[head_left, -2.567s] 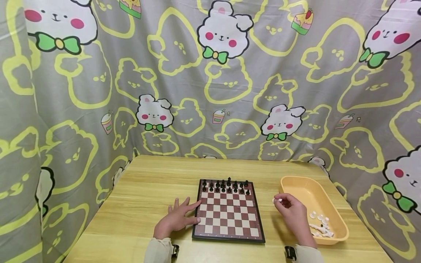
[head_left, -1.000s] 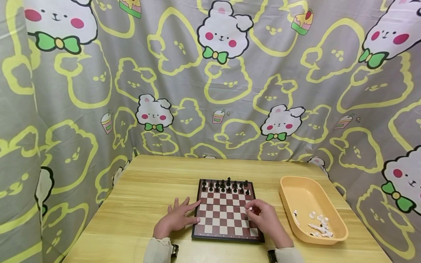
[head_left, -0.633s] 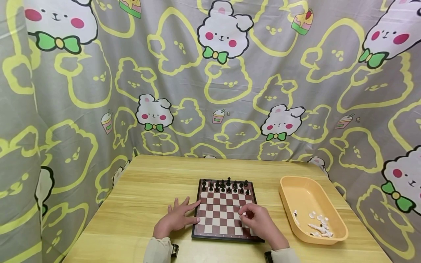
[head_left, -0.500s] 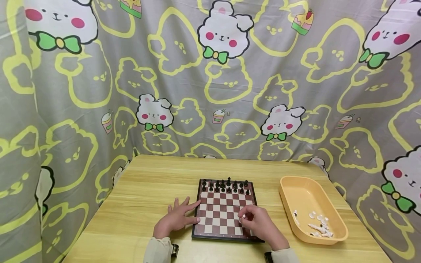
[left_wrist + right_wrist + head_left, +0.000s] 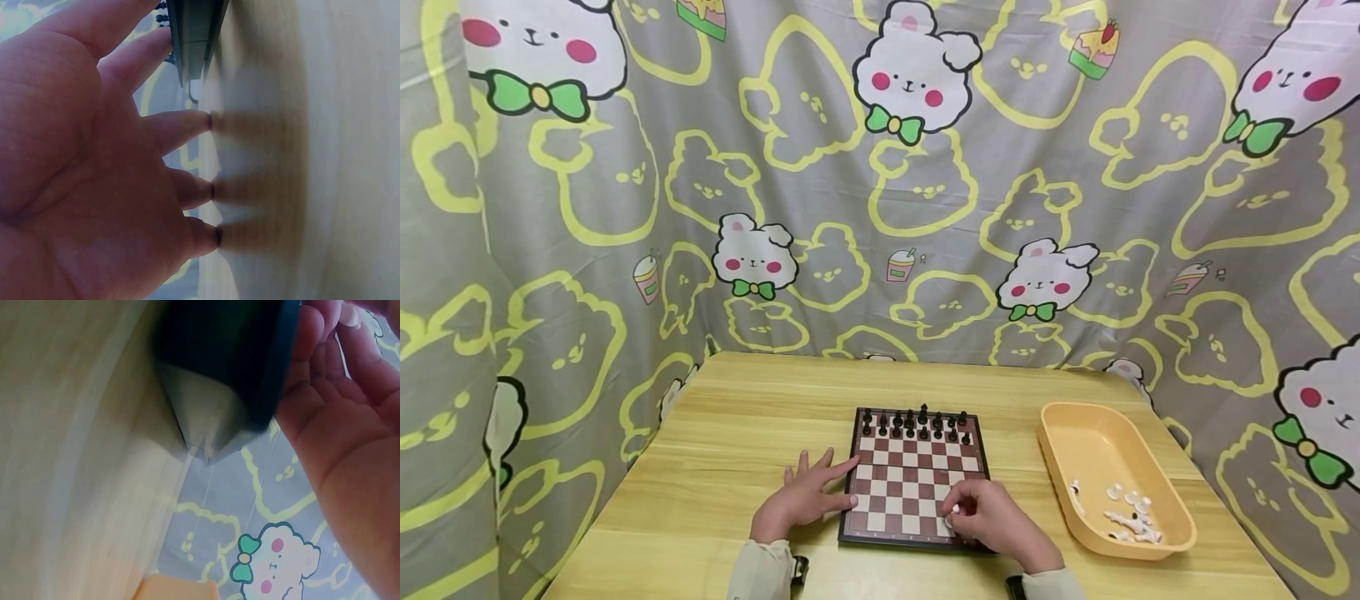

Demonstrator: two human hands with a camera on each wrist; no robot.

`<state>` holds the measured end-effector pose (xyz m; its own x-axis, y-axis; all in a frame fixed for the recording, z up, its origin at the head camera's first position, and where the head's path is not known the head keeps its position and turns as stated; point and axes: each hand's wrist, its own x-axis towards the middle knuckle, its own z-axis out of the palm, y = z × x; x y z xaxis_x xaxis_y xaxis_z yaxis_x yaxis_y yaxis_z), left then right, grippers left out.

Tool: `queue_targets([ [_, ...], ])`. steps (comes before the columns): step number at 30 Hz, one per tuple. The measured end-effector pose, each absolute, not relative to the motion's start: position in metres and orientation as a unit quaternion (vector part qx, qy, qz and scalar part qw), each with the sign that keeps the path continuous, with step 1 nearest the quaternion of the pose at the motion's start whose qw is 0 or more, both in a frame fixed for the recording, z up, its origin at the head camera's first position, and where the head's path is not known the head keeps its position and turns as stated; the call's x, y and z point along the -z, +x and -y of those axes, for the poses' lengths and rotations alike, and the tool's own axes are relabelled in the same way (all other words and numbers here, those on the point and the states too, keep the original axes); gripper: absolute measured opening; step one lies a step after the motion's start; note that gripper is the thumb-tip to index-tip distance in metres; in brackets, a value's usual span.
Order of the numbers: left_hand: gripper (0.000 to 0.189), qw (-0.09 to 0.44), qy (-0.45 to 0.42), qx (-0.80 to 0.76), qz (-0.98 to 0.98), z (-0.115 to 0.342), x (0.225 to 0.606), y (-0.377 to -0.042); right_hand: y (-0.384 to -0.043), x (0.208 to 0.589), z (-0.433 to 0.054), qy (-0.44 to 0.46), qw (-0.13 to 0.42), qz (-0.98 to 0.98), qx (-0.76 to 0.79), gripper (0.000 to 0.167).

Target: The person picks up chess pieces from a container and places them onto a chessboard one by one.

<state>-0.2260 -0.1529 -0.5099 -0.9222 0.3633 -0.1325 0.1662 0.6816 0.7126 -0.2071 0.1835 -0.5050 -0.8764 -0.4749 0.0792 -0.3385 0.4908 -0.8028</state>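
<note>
- Grey curtain (image 5: 925, 192) printed with white rabbit heads and yellow outlines hangs behind and on both sides.
- Wooden table (image 5: 760, 392) carries everything else.
- Orange tray (image 5: 1090, 442) stands on the table, right of the board and apart from it.
- Chessboard (image 5: 910, 487), brown and cream with a dark frame, lies flat near the middle of the table's near part.
- Left hand (image 5: 805, 502) is spread with fingers extended; thumb and index finger touch the board's left edge, the other three fingertips rest on the table. It grips nothing.
- Right hand (image 5: 996, 518) is over the board's near right corner, thumb and index finger pinching a white piece, the other fingers curled in.
- Black pieces (image 5: 910, 423) stand upright in two rows at the board's far end.
- White pieces (image 5: 1138, 525) sit toward the tray's near end, some upright, others lying down.
- Pinched white piece (image 5: 956, 508) is mostly hidden by fingers; whether its base touches the board, I cannot tell.
</note>
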Motion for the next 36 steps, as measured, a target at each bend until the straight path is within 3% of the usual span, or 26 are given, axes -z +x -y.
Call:
queue_targets([
  [36, 0.068, 0.135, 0.143, -0.381, -0.903, 0.153, 0.5087, -0.2255, -0.2053, 0.5056, -0.1746, -0.258, 0.077, -0.864, 0.426, 0.017],
])
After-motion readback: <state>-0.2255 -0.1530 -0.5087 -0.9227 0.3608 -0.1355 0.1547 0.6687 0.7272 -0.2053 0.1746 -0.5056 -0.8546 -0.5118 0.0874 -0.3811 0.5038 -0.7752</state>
